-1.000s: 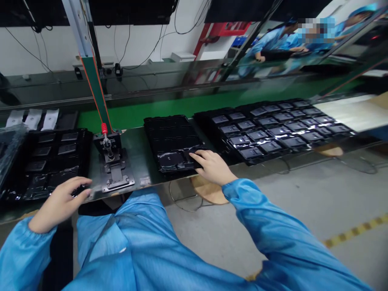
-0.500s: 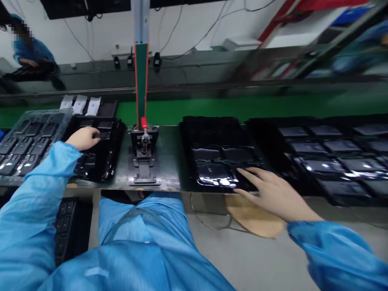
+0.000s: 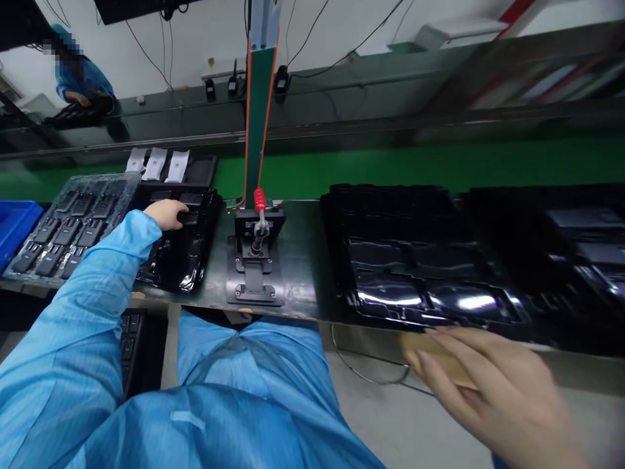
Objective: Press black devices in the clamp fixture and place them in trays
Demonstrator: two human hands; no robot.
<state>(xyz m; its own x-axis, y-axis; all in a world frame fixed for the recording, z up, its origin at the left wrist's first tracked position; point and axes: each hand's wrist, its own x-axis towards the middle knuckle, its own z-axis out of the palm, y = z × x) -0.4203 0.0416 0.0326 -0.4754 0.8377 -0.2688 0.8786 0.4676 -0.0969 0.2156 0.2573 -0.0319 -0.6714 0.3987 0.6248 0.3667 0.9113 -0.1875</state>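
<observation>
My left hand [image 3: 167, 214] is over a black plastic tray [image 3: 195, 277] left of the clamp fixture. Its fingers are closed on the edge of a flat black rectangular part [image 3: 190, 218], still low at the tray. My right hand [image 3: 498, 381], blurred by motion, is in front of the table edge with thumb and fingers apart and nothing seen in it. Just beyond it lies another shiny black tray [image 3: 336, 260] with rectangular pockets. Between the two trays stands a toggle clamp fixture [image 3: 256, 251] with a red handle.
At left, a clear tray [image 3: 117, 185] holds several black devices, beside a blue bin [image 3: 17, 225]. White packets [image 3: 155, 163] lie behind. More black trays [image 3: 581, 247] stand at far right. A wooden stool [image 3: 415, 348] is under the edge. A co-worker [image 3: 83, 75] sits across.
The view has shifted, so the table things sit further right. My right hand has come away from the right tray toward me. My left hand stays at the same part.
</observation>
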